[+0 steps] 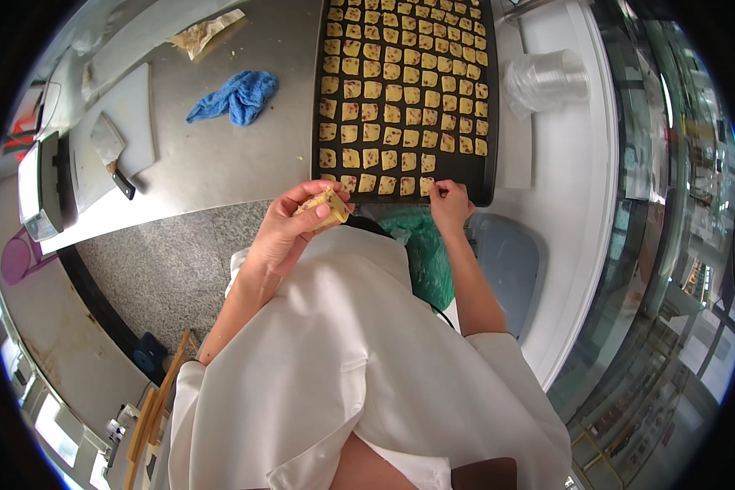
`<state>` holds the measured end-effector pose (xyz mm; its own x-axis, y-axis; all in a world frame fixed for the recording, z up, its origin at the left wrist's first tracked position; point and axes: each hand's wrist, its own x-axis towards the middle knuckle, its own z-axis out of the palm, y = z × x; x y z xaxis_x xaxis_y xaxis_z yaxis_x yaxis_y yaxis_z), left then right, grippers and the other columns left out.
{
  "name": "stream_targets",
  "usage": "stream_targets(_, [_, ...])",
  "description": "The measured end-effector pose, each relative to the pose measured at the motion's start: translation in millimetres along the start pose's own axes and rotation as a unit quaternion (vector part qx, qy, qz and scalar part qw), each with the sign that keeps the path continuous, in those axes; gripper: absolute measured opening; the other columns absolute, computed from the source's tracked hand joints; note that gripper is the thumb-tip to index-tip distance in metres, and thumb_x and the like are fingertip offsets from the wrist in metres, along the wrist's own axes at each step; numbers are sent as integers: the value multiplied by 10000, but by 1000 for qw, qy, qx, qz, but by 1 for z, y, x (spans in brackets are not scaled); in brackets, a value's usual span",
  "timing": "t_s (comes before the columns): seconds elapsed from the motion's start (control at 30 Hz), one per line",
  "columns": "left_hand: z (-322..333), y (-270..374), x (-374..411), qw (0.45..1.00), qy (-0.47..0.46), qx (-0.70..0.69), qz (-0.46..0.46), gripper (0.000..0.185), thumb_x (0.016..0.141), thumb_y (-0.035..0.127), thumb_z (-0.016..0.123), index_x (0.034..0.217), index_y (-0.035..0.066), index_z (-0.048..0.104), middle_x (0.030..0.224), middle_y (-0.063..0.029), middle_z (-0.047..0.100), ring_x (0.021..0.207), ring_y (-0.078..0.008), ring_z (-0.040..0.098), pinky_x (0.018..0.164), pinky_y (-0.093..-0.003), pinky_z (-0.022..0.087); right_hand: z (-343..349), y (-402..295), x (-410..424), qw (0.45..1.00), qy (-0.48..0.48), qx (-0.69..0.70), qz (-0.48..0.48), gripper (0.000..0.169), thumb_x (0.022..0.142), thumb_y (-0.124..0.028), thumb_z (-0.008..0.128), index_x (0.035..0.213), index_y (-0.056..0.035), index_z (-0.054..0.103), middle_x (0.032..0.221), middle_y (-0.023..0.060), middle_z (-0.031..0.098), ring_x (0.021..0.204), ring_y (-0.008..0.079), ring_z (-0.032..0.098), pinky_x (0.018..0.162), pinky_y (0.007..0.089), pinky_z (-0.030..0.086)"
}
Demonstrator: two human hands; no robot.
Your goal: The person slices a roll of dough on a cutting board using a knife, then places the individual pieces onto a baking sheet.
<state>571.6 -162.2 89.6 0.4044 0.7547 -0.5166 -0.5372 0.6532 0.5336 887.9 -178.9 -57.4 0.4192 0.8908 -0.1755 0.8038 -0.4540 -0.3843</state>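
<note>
My left hand holds a small block of sliced cookie dough, pale yellow with dark red bits. It is just off the near edge of a black baking tray. At the tray's near right part, the fingertips of my right hand pinch the right edge of a square dough slice lying in the nearest row. Rows of similar dough slices cover much of the tray. The two nearest rows stop short of the tray's right side. My left fingers hide part of the nearest row's left end.
A blue cloth and crumpled paper lie on the steel table. Further left, a cleaver rests on a white cutting board beside a scale. Clear plastic containers lie right. Below are a green bag and grey bin.
</note>
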Motion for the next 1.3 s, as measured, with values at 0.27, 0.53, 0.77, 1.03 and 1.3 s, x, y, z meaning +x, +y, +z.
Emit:
stream_targets(0.27, [1,0,-1,1000,-4,4,-4,357,829,184,772,1149,79,655,1100,-90,663,1044,-249,647,961,-366,500,-9,-21,-10,989,21,-20,-144,333,797,-169,729,1094,-129,586,971,79,564,963,274,561,891,430,362])
stream_targets(0.53, [3,1,-3,1000,1,31,-5,444,815,234,775,1192,64,615,1128,-97,658,1079,-250,640,982,-360,498,-17,-35,-9,982,-9,-80,-168,356,784,-135,723,1111,-153,585,1016,86,524,941,278,572,884,433,367])
stream_targets(0.77, [2,0,-3,1000,-4,21,-7,431,816,225,775,1186,65,621,1125,-94,659,1069,-244,643,979,-365,499,-12,-32,-9,982,-37,-95,-161,325,818,-121,705,1112,-189,583,1030,72,513,994,271,562,882,441,367])
stream_targets(1.03, [3,1,-5,1000,-24,5,-4,385,832,172,758,1179,70,626,1129,-106,652,1086,-263,635,999,-377,480,-14,-34,-9,984,-30,-73,-158,302,802,-90,700,1075,-156,590,1038,76,528,961,272,574,893,442,366])
stream_targets(1.3, [5,0,-6,999,-5,40,11,399,841,123,745,1208,55,604,1121,-88,658,1091,-214,624,1013,-349,459,-111,-149,-41,905,-152,304,-256,266,823,-35,709,1062,-46,594,958,47,594,850,140,607,785,268,475])
